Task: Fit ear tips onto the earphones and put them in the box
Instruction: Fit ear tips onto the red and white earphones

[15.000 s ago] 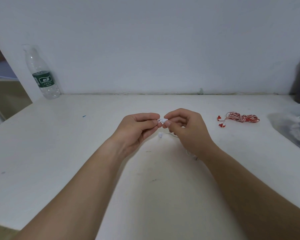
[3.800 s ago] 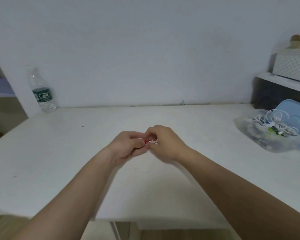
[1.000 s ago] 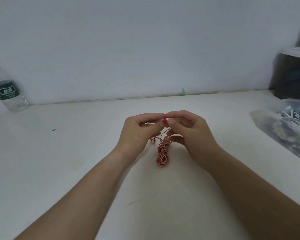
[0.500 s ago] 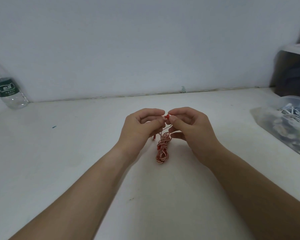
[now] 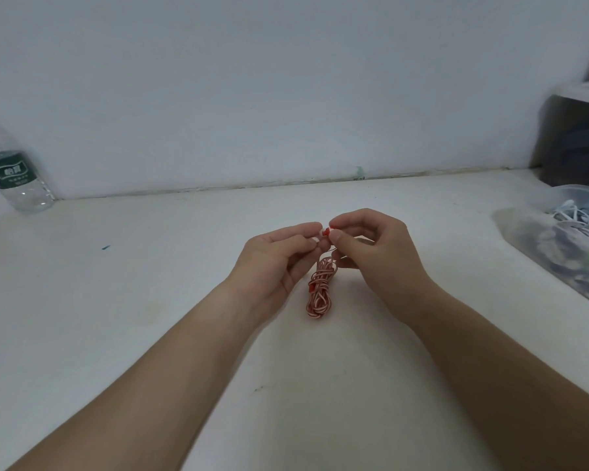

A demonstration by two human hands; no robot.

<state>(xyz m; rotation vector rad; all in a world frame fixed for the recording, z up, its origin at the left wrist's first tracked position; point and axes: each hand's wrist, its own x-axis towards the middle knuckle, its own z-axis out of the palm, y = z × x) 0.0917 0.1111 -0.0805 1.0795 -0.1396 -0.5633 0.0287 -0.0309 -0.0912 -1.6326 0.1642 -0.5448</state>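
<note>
Red earbud (image 5: 326, 231), pinched between curled thumb and fingertips of right hand (image 5: 378, 256) and left hand (image 5: 272, 263) alike; striped cord bundle (image 5: 319, 290) trailing onto white table (image 5: 150, 300).

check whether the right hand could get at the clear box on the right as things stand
Probably yes: bare table lies between the right hand and the clear box, whose top looks open. But its grip pinches the red earbud, the left hand an ear tip.
</note>
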